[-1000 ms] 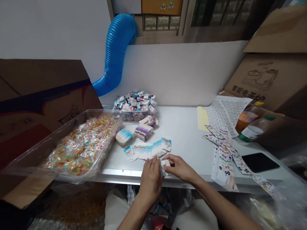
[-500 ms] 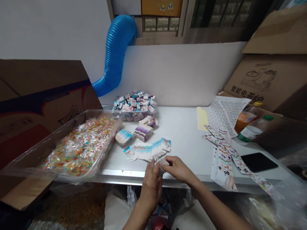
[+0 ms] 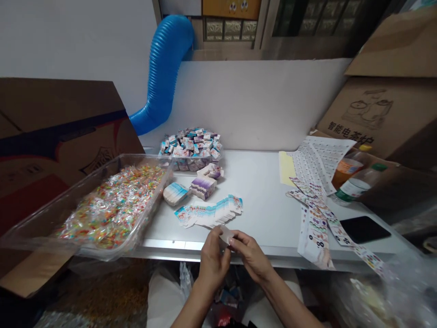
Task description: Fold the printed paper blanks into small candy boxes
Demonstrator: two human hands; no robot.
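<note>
Near the table's front edge, my left hand (image 3: 214, 257) and my right hand (image 3: 250, 255) are closed on the same small white card box (image 3: 226, 234), which looks flattened or partly folded. Just beyond them lies a fanned row of flat blue-and-white card boxes (image 3: 211, 211). Behind that row sit a blue-and-white stack (image 3: 175, 194) and a purple-and-white stack (image 3: 203, 187) of the same kind of card. A clear tub (image 3: 196, 165) farther back is heaped with small folded boxes (image 3: 191, 144). My fingers hide part of the held box.
To the left, a clear plastic tray (image 3: 136, 243) holds many small wrapped colourful pieces (image 3: 112, 205). A blue hose (image 3: 164, 68) hangs behind. On the right are printed strips (image 3: 316, 237), a black phone (image 3: 365, 229), a bottle (image 3: 355, 187) and a large carton (image 3: 375, 107).
My right hand has turned and come lower, its fingers now at the right side of the small box. The left hand's fingers have curled round it, and the box is raised slightly.
</note>
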